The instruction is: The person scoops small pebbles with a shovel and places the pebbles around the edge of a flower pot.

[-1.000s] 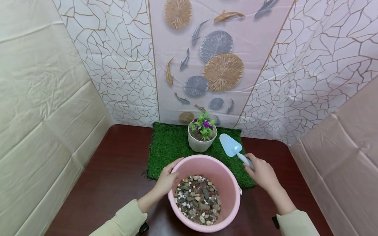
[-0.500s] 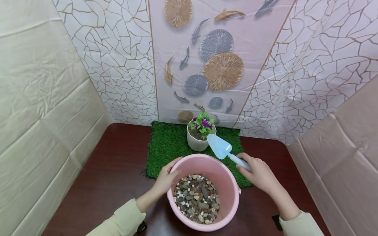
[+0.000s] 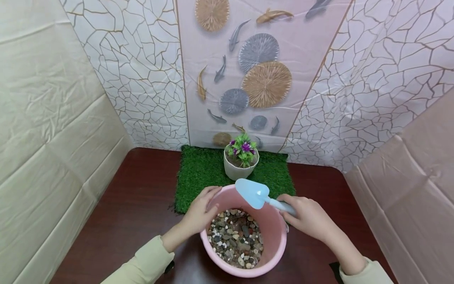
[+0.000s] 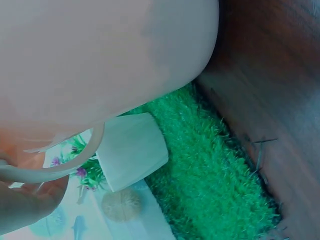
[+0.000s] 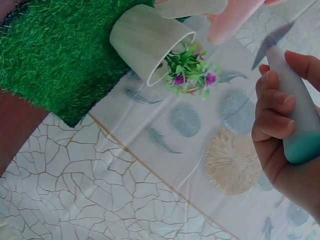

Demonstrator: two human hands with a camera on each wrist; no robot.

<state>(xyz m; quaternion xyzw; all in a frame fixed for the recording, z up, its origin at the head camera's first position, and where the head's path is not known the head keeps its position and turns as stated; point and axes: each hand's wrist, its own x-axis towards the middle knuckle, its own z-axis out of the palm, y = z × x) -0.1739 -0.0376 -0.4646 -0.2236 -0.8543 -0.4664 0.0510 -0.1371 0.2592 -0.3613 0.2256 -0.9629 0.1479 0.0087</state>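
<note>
Patterned cloth (image 3: 149,75) closes off twelve o'clock behind everything, its middle panel printed with fish and round discs, while plain cream cloth walls in the nine o'clock side (image 3: 53,130) and the three o'clock side (image 3: 408,173). Below them spreads a dark reddish table (image 3: 134,205), and on its far part lies a green grass mat (image 3: 198,173). A pink bucket (image 3: 272,232) stands upright at the near side of the table, hiding part of the mat's near edge; taking its mouth as the dial, the handle's white fitting sits at three o'clock. Just beyond it at twelve, upright on the mat, is a white pot (image 3: 235,171) with a purple-flowered plant (image 3: 242,148). The left hand (image 3: 199,213) grips the rim at ten o'clock, thumb inside and fingers outside. The right hand (image 3: 308,217) is at about three o'clock, fingers curled closely round the grip of a pale blue trowel (image 3: 260,196). Its blade points toward eleven and hangs across the bucket's far rim, near the pot, blocking the view of that stretch of rim. Mixed stones (image 3: 235,238), grey, brown and white, cover the bucket's bottom, clear of the blade.
</note>
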